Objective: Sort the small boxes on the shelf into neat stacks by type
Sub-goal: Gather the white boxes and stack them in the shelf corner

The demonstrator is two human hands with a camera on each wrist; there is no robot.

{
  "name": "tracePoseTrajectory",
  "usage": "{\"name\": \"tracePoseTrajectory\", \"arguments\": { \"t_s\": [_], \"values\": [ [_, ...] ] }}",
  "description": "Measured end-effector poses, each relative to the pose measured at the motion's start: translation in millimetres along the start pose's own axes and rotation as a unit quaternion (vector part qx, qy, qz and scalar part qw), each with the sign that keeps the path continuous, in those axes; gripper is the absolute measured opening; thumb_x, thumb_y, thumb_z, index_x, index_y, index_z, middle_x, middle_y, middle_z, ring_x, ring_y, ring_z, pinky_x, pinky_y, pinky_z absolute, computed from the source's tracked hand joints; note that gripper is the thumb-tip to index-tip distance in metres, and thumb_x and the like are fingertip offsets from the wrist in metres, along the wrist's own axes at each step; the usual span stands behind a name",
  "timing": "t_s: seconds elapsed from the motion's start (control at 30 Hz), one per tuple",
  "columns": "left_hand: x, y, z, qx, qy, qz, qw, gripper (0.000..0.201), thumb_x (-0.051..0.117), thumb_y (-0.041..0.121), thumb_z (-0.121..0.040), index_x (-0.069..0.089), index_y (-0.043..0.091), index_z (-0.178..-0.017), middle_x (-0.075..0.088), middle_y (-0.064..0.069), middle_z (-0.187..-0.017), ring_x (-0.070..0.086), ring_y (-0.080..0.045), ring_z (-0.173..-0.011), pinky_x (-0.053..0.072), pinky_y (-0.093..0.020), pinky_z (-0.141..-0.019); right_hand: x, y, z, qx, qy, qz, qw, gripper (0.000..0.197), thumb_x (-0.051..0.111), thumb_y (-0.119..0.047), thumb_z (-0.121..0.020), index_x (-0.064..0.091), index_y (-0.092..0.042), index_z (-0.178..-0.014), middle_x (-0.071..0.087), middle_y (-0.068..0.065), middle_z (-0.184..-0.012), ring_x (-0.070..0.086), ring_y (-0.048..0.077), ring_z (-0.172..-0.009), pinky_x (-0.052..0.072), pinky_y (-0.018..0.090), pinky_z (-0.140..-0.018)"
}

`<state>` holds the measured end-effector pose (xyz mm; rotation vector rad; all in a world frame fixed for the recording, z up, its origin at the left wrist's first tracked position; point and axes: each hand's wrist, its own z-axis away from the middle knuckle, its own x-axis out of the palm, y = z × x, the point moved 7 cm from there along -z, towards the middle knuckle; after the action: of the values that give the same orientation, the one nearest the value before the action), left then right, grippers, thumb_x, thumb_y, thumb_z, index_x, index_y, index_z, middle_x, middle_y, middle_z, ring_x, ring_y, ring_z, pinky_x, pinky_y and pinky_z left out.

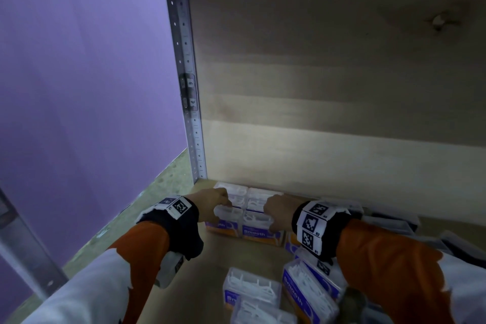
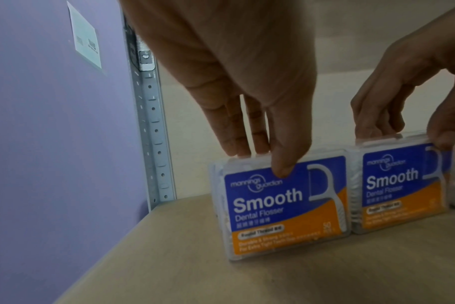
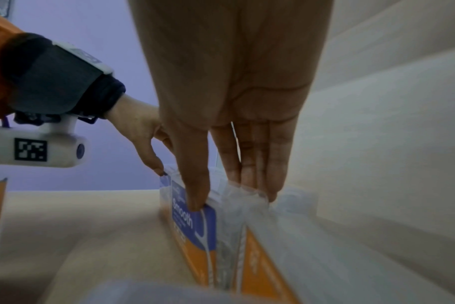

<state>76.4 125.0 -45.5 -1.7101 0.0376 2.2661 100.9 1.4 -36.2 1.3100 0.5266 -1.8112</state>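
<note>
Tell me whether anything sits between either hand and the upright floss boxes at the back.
Nothing visible: the left hand already pinches the left blue-and-orange plastic Smooth flosser box, and the right hand grips its neighbour.

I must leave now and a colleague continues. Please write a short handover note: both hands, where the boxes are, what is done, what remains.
Left hand pinches the front-left flosser box; right hand pinches the front-right flosser box.
Both stand upright, side by side, in front of more rows by the back panel.
Done: rows started in the shelf's back left corner.
Left: loose flosser boxes lying near the front, and dark boxes on the right, are unsorted.
</note>
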Motion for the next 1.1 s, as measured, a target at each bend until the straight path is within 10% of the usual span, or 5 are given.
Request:
{"name": "tracePoseTrajectory", "arguments": {
  "t_s": [0.17, 0.27, 0.7, 0.87, 1.1],
  "values": [
    [1.9, -5.7, -1.6, -0.018, -0.003, 0.012, 1.000, 0.045, 0.050, 0.016, -0.093, 0.044, 0.014, -0.138, 0.048, -0.009, -0.136, 0.042, -0.021, -0.127, 0.035, -0.030, -0.103, -1.5, 3.7, 0.0, -0.002, 0.019, -0.016, 1.000, 0.028, 0.060, -0.019, -0.090, 0.063, 0.006, -0.102, 0.061, 0.020, -0.104, 0.058, 0.029, -0.105, 0.049, 0.033, -0.075],
    [2.5, -7.7, -1.8, -0.029, -0.009, 0.025, 0.999, 0.048, 0.050, 0.017, -0.095, 0.040, 0.015, -0.141, 0.043, -0.009, -0.140, 0.043, -0.023, -0.128, 0.035, -0.032, -0.105, -2.8, 5.8, -0.8, 0.004, 0.037, -0.019, 0.999, 0.041, 0.057, -0.017, -0.092, 0.056, 0.008, -0.123, 0.058, 0.021, -0.126, 0.056, 0.032, -0.116, 0.048, 0.039, -0.097],
    [-7.3, -2.1, 13.2, -0.022, 0.023, 0.094, 0.995, 0.042, 0.046, 0.016, -0.097, 0.043, 0.013, -0.139, 0.043, -0.005, -0.143, 0.042, -0.016, -0.131, 0.028, -0.020, -0.106, -10.5, 18.0, 4.7, 0.012, 0.022, -0.049, 0.999, 0.044, 0.056, -0.009, -0.091, 0.049, 0.015, -0.127, 0.049, 0.030, -0.134, 0.050, 0.037, -0.123, 0.044, 0.041, -0.100],
    [-14.9, 10.1, 33.7, -0.013, 0.020, 0.150, 0.988, 0.037, 0.048, 0.022, -0.097, 0.051, 0.015, -0.133, 0.046, 0.002, -0.142, 0.043, -0.015, -0.129, 0.028, -0.013, -0.093, -3.2, 34.1, 17.6, 0.048, -0.029, -0.046, 0.997, 0.024, 0.063, -0.014, -0.088, 0.065, 0.004, -0.104, 0.062, 0.018, -0.119, 0.054, 0.018, -0.092, 0.044, 0.021, -0.062],
    [-17.6, 45.3, 56.0, 0.024, -0.014, 0.154, 0.988, 0.038, 0.056, 0.028, -0.093, 0.055, 0.019, -0.130, 0.054, 0.000, -0.135, 0.050, -0.018, -0.122, 0.032, -0.016, -0.094, 14.1, 42.3, 28.9, 0.065, -0.035, -0.079, 0.994, 0.058, 0.065, -0.021, -0.087, 0.041, -0.006, -0.139, 0.048, 0.013, -0.139, 0.048, 0.025, -0.126, 0.042, 0.028, -0.098]
  ]
}}
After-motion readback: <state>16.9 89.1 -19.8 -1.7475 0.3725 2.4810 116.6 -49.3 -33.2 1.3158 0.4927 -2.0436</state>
